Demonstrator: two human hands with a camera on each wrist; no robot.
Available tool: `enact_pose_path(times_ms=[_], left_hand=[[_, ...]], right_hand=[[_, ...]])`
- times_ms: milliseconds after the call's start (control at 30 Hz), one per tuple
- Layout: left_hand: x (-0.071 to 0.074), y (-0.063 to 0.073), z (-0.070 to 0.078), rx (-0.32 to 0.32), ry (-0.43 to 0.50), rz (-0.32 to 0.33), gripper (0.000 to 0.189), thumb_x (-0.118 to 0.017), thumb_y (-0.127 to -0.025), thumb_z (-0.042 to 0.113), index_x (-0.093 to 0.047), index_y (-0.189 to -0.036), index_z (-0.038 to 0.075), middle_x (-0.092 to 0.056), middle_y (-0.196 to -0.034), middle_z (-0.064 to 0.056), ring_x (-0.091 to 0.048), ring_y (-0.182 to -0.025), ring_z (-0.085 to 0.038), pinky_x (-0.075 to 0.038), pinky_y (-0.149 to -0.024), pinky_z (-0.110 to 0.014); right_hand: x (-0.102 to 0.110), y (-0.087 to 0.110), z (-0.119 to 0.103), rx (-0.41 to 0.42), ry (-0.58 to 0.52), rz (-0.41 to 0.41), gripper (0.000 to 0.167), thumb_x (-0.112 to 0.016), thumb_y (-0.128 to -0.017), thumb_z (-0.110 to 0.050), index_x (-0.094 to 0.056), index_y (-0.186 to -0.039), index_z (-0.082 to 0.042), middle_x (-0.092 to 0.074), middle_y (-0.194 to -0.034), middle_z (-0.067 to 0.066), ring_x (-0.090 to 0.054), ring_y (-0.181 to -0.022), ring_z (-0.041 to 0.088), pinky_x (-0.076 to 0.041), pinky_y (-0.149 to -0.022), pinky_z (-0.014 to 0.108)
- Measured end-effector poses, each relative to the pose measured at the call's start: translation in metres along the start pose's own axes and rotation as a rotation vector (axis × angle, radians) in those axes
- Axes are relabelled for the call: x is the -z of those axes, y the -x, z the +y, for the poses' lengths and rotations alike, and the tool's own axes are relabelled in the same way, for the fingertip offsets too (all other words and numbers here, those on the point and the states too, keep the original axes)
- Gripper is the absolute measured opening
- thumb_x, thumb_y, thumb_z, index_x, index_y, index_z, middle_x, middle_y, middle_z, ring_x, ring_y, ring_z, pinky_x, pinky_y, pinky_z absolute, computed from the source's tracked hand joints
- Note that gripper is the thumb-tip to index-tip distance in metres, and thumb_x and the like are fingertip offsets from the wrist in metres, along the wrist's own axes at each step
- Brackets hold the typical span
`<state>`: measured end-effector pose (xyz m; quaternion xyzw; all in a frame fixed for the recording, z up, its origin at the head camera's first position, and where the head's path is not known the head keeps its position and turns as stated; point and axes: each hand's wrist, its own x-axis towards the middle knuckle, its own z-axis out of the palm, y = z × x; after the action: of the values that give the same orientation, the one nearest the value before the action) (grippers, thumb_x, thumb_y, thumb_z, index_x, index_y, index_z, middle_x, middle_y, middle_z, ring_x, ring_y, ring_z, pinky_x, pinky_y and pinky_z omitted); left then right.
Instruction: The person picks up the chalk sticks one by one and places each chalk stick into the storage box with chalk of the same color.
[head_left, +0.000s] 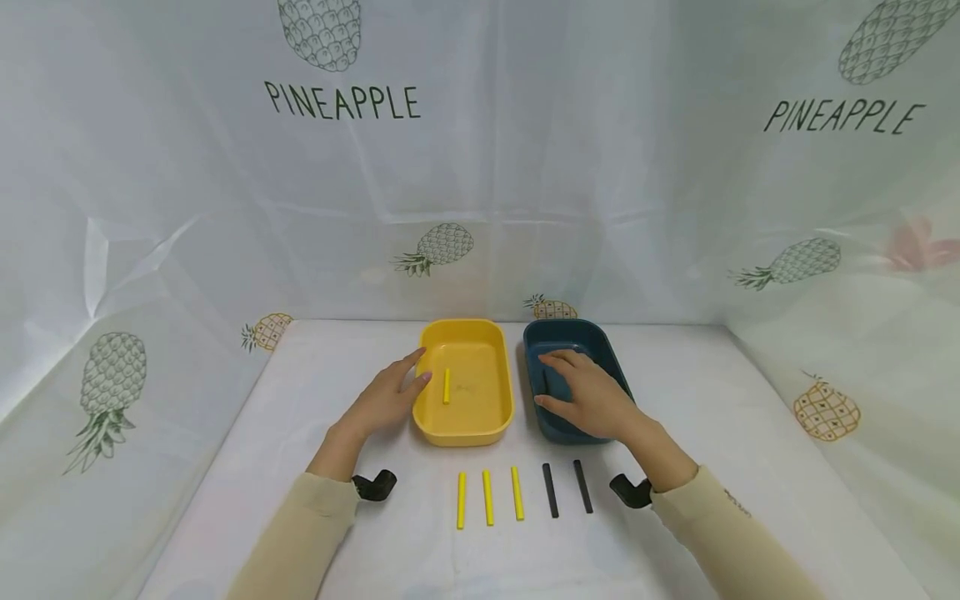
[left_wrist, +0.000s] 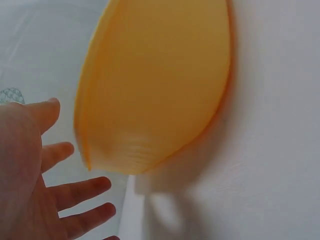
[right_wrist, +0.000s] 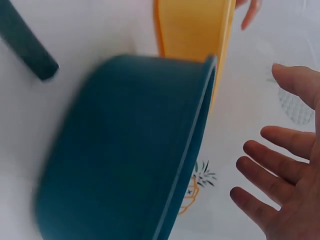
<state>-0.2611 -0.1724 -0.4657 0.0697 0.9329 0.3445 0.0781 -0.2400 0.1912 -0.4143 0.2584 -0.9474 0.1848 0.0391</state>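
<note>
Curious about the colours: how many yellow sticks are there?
4: one yellow stick in the yellow tray, three yellow sticks on the table; the right hand might hide others.

- Right of the yellow tray (head_left: 476,408): a narrow gap, then the blue tray (head_left: 562,333), with the right hand (head_left: 588,396) above it.
- Its left edge: blocked by the left hand (head_left: 378,402).
- In front of it: a strip of table (head_left: 420,508), then yellow sticks (head_left: 488,497) and dark sticks (head_left: 551,490) in a row.
- Behind it: the upright sheet (head_left: 510,267).
</note>
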Motion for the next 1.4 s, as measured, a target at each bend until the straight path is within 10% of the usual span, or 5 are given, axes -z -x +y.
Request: enact_pose_path(times_ms=[433,1400], left_hand=[[-0.024,0.003,-0.013,-0.061,0.115,0.058,0.061,-0.04,-0.111,0.045,-0.02,-0.167,0.029,-0.026,-0.172,-0.012,-0.022,-0.159,-0.038,-0.018,-0.127,-0.062],[-0.047,-0.002,-0.031,-0.059,0.321,0.064,0.054,-0.03,-0.112,0.049,-0.012,-0.163,0.05,-0.019,-0.175,-0.003,-0.016,-0.162,-0.034,-0.003,-0.13,-0.061]], right_hand=[[-0.022,0.021,-0.025,0.06,0.025,0.016,0.059,-0.08,-0.09,-0.042,-0.063,-0.14,-0.014,-0.061,-0.142,0.003,-0.061,-0.126,0.022,-0.057,-0.103,0.043],[-0.061,0.034,-0.081,0.15,0.022,-0.22,0.058,-0.077,-0.089,-0.053,-0.067,-0.133,-0.017,-0.065,-0.131,-0.005,-0.063,-0.113,0.013,-0.057,-0.1,0.033]])
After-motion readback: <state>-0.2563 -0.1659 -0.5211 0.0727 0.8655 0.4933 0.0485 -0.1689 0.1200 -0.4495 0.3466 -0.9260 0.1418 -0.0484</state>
